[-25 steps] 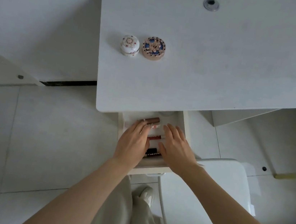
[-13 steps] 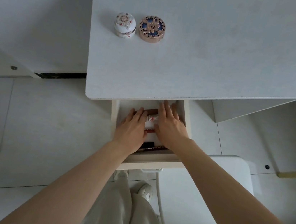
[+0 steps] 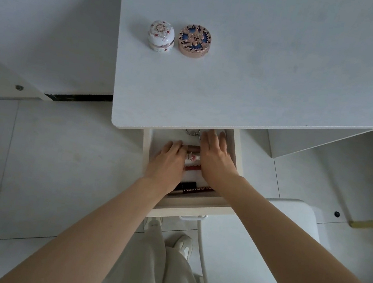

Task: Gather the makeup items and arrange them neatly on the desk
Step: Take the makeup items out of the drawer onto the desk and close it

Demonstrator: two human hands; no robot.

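In the drawer (image 3: 196, 206), my right hand (image 3: 216, 162) has slid further back, fingers spread flat; my left hand (image 3: 168, 162) stays on the brown tube (image 3: 192, 149), grip unclear.

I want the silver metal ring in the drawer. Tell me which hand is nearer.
Right. The right hand lies beside the silver metal ring; the left hand is farther off, at a brown tube.
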